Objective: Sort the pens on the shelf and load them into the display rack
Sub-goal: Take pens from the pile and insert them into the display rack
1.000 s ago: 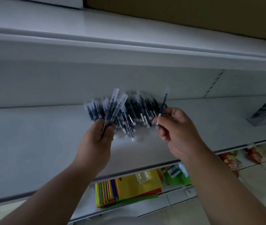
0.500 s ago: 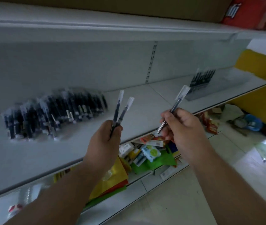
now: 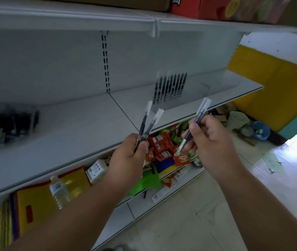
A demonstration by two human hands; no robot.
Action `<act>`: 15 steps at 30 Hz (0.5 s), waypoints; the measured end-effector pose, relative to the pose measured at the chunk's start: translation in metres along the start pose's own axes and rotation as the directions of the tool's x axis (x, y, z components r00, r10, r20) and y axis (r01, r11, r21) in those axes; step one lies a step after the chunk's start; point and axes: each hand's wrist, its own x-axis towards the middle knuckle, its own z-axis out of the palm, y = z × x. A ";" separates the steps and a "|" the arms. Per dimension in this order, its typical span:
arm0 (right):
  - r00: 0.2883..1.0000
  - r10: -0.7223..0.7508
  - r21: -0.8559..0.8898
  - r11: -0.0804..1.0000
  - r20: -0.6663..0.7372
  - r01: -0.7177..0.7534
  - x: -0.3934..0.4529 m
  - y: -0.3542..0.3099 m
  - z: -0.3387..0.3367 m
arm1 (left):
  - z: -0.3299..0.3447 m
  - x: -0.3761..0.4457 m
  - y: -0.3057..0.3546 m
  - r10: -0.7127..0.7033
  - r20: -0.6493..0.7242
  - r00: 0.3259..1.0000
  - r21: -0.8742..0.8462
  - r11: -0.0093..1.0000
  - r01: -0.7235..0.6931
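Black pens: two (image 3: 146, 124) gripped in the left hand (image 3: 128, 156), one (image 3: 195, 122) pinched in the right hand (image 3: 210, 140), carried from the pile (image 3: 6, 124) toward the rack (image 3: 171, 87).

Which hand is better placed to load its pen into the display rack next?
Right, probably. The right hand holds one pen nearer the display rack; the left hand grips two pens.

No legible text: the label on the right hand's pen (image 3: 194, 127) too blurred.
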 end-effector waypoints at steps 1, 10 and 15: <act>1.000 -0.006 -0.024 1.000 -0.013 0.006 0.010 0.006 -0.001 | 0.005 0.008 0.001 0.002 0.001 1.000 -0.012 1.000 -0.002; 0.984 0.008 -0.193 0.980 -0.176 -0.042 0.092 0.053 -0.026 | 0.055 0.096 0.019 0.027 0.054 0.998 -0.148 0.989 -0.019; 0.976 -0.048 -0.182 0.983 -0.211 0.009 0.140 0.065 -0.047 | 0.079 0.119 0.019 0.034 0.058 0.998 -0.186 0.982 -0.023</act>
